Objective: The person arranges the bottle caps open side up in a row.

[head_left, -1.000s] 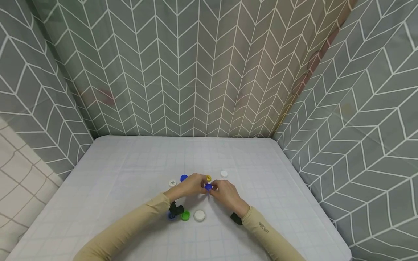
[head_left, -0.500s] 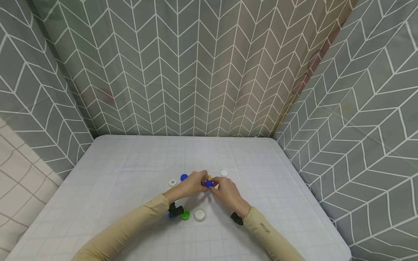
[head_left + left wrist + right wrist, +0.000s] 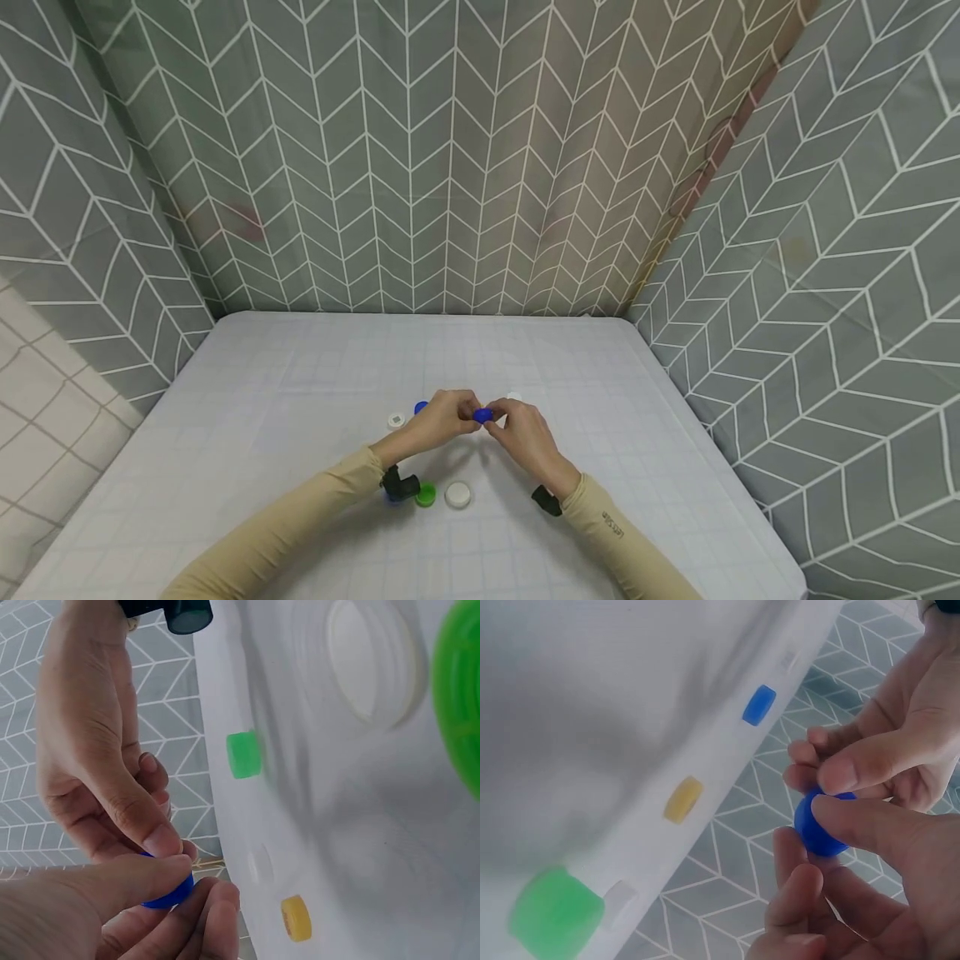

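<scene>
Past a green cap (image 3: 425, 494) and a white lid (image 3: 458, 495), the left hand (image 3: 438, 421) and right hand (image 3: 525, 435) pinched a blue cap (image 3: 482, 414) above the worktop (image 3: 337, 358) — lifting seemingly done, setting down apparently left — before a small white cap (image 3: 513, 395).

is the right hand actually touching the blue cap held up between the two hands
Touching. The right wrist view shows the right hand pinching the blue cap, its thumb lying against the cap with no gap.
</scene>
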Demonstrator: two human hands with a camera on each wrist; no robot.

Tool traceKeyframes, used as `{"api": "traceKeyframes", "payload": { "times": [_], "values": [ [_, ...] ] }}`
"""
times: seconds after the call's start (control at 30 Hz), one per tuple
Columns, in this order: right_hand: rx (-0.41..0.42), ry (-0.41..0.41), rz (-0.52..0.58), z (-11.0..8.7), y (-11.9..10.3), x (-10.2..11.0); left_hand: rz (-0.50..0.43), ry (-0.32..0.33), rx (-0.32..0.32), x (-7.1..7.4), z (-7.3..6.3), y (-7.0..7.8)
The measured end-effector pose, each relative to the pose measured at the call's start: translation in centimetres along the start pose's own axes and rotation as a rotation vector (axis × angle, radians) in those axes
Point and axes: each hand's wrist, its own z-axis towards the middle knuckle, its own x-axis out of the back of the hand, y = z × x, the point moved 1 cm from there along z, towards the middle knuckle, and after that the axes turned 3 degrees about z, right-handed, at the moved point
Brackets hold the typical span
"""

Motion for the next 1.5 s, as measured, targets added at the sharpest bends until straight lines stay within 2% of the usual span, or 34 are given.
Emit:
{"api": "traceKeyframes", "payload": {
  "times": [0.3,0.6,0.73,0.93,1.17,1.5],
  "values": [
    [0.021,0.043,0.006,-0.3,0.0,0.2,0.004,0.002,-0.010,0.4,-0.5,0.3],
    [0.038,-0.014,0.057,-1.0,-0.2,0.4,-0.017,-0.005,0.003,0.1,-0.9,0.2],
    [0.052,-0.010,0.045,-1.2,-0.4,0.4,-0.016,0.009,0.019,0.1,-0.9,0.2],
    [0.057,-0.001,0.041,-1.4,-0.6,0.6,-0.036,-0.006,0.069,0.1,-0.7,0.0],
    [0.075,-0.010,0.046,-1.2,-0.6,0.6,0.020,-0.005,0.042,0.3,-0.8,0.2],
    [0.083,-0.049,0.023,-1.3,-0.8,0.5,0.017,-0.004,0.032,0.2,-1.0,0.5]
  ]
}}
